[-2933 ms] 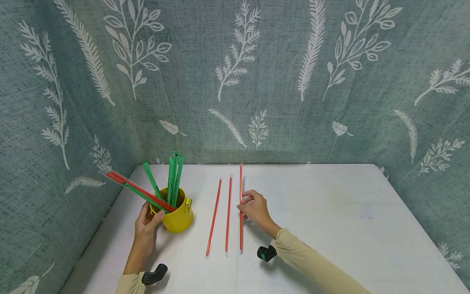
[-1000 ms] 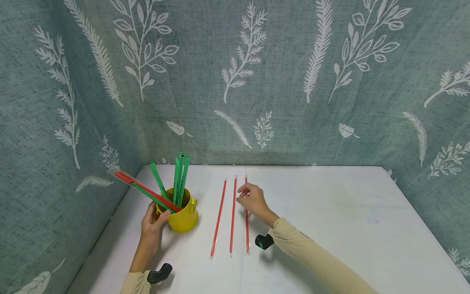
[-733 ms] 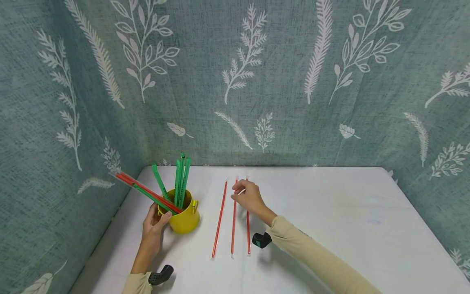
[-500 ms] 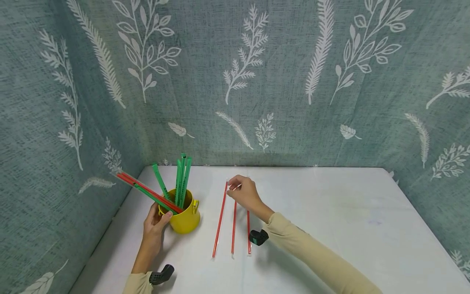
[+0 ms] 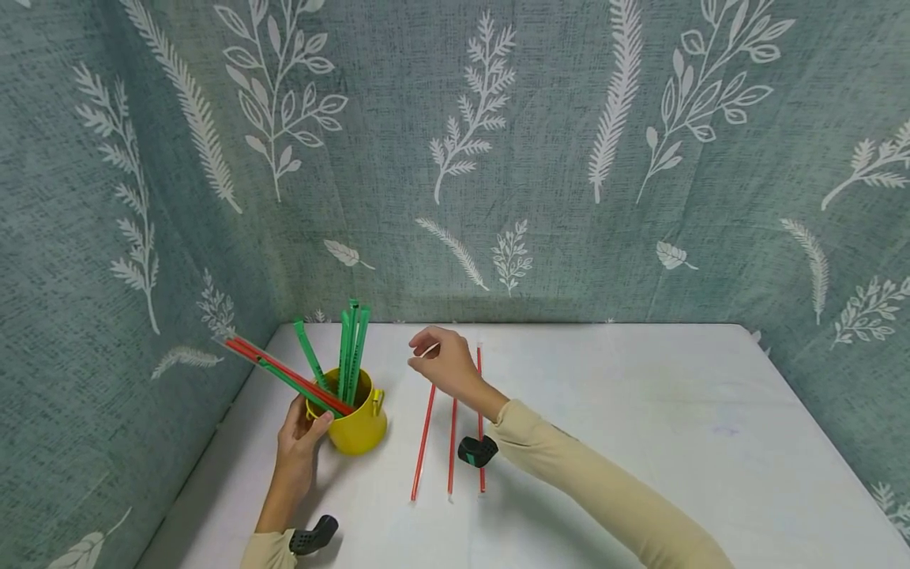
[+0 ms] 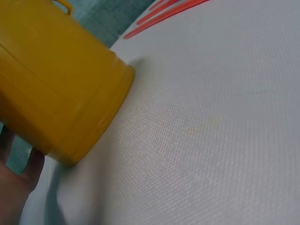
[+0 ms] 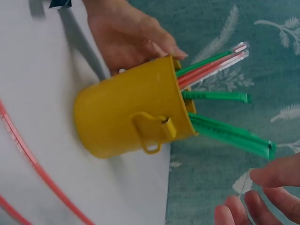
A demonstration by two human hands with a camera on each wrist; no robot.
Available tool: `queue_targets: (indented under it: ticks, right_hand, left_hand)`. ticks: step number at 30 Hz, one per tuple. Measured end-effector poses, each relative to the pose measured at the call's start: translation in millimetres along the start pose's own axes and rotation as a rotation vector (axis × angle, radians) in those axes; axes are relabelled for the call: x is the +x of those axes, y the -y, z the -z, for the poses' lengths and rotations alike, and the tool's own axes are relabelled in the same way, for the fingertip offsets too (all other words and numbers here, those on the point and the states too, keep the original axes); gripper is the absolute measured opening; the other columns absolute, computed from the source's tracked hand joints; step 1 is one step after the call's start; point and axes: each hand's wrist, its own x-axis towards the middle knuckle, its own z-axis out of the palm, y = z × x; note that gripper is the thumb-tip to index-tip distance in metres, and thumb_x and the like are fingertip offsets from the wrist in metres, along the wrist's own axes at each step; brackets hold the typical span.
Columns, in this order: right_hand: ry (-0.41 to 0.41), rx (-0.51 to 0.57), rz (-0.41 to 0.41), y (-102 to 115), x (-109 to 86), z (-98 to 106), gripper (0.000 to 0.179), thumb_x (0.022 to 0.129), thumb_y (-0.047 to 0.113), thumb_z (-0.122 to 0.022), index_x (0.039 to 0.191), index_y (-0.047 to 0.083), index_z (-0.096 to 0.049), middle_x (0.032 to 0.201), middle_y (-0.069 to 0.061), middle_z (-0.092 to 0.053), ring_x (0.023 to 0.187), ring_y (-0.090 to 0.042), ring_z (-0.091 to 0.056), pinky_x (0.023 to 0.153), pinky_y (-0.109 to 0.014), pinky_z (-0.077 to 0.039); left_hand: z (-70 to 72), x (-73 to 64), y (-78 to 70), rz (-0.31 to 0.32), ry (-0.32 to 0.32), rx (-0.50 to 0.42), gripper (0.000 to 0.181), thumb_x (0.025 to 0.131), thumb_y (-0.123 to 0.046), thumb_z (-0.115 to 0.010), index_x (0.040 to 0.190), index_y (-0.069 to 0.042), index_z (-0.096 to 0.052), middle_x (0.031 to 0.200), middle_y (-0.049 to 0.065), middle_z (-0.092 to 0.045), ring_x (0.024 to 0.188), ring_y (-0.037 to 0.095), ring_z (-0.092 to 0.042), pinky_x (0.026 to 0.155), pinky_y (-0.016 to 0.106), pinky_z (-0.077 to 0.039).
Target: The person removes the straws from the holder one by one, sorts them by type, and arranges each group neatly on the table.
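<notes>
On the table (image 5: pixel 604 411) we see the left grip (image 5: pixel 297 446) holding the cup (image 5: pixel 355 433); the right grip (image 5: pixel 448 361), narrowly parted, empty, hangs above red straws (image 5: pixel 423 442). Leaning straws (image 5: pixel 277 366) could tip an unsupported cup.

Widest room on the table (image 5: pixel 675 395): from the right sleeve (image 5: pixel 576 474) across to the right edge and the back right corner. Towards the left edge, the left hand (image 5: pixel 295 450) blocks the cup (image 5: pixel 359 433), and leaning straws (image 5: pixel 284 369) bar that side. Upright green straws (image 5: pixel 351 348) crowd its mouth. A narrow bare strip separates cup and loose straws (image 5: pixel 424 435). The right hand (image 5: pixel 446 362) covers two straws' far ends, its height hard to judge.
</notes>
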Motion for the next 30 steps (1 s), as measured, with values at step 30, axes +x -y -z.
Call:
queue_targets:
  ticks: [30]
  right_hand:
    - [0.148,0.041,0.089,43,15.5,-42,0.024,0.086,0.005,-0.066,0.109,0.0,-0.063,0.105,-0.012,-0.064,0.087,-0.015,-0.063,0.072,-0.018,-0.05]
  left_hand:
    - [-0.8,-0.5,-0.6,0.01,-0.008,-0.032,0.061,0.092,-0.01,-0.057,0.147,-0.016,-0.03,0.142,0.0,-0.038,0.127,0.011,-0.035,0.107,0.026,-0.031]
